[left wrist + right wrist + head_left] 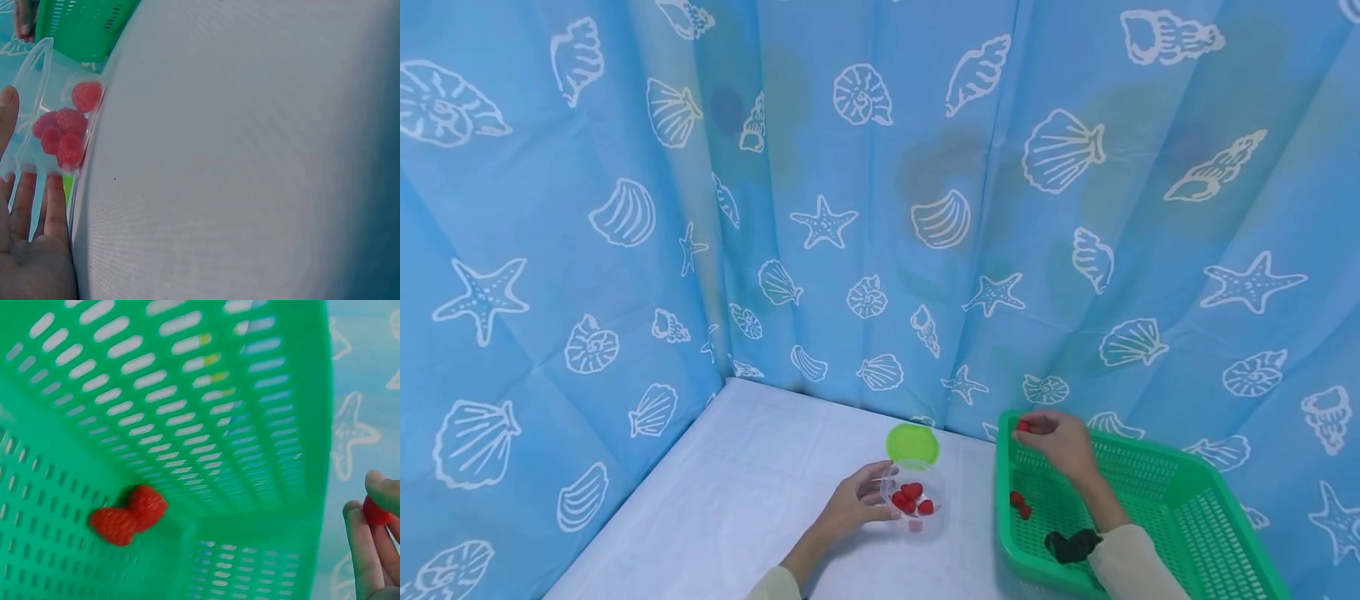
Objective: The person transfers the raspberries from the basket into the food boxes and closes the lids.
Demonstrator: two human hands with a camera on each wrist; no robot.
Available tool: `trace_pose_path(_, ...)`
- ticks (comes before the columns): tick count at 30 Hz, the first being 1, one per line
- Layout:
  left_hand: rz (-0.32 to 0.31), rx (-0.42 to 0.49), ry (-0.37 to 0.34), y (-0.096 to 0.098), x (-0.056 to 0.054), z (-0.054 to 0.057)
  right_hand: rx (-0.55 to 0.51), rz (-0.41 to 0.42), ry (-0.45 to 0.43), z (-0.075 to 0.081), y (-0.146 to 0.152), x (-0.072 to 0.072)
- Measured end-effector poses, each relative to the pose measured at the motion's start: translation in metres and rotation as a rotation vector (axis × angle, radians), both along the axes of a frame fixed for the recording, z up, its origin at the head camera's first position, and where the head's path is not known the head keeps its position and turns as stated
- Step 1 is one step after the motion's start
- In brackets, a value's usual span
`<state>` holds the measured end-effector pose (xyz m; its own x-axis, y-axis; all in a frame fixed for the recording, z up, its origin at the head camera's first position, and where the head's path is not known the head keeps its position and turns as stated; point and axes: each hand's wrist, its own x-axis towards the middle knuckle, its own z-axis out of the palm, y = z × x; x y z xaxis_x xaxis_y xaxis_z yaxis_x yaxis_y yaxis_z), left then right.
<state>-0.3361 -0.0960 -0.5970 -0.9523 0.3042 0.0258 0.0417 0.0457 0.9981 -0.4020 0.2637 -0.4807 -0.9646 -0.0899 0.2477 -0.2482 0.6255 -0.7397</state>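
My left hand [853, 504] holds a small clear plastic tub [39, 94] on the white table, thumb on one side and fingers on the other. Several raspberries [72, 122] lie in the bottom of the tub. Over the far left corner of a green basket [1004, 508], my right hand [1066, 446] pinches one raspberry [376, 512] between thumb and fingertips. Two more raspberries [147, 507] lie together on the basket floor, close to its side wall.
A bright green round lid [913, 446] lies on the white tabletop [760, 467] just behind the tub. Blue curtains [880, 250] with white shell prints hang behind and to the left of the table. At my right wrist shows a black device [1070, 546].
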Motion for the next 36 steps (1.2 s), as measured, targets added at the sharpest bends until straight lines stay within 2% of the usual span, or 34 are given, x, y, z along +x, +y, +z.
trace_pose_path(9, 0.003, 0.002, -0.002, -0.002, 0.000, -0.001, -0.021, 0.023, 0.104, 0.024, -0.033, 0.016)
trace_pose_path(17, 0.004, 0.006, -0.014, -0.002, -0.001, -0.005, -0.057, 0.094, 0.231, 0.035, -0.067, 0.032)
trace_pose_path(22, -0.002, 0.016, -0.018, -0.001, 0.000, -0.003, -0.051, 0.101, 0.231, 0.033, -0.085, 0.041)
trace_pose_path(26, -0.007, 0.009, -0.011, -0.001, 0.000, 0.000, -0.053, 0.087, 0.196, 0.030, -0.100, 0.048)
trace_pose_path(31, -0.005, -0.013, -0.005, -0.001, 0.000, 0.001, -0.045, 0.064, 0.153, 0.019, -0.117, 0.055)
trace_pose_path(36, 0.006, -0.027, -0.006, -0.001, -0.001, 0.001, -0.026, 0.038, 0.158, 0.004, -0.133, 0.063)
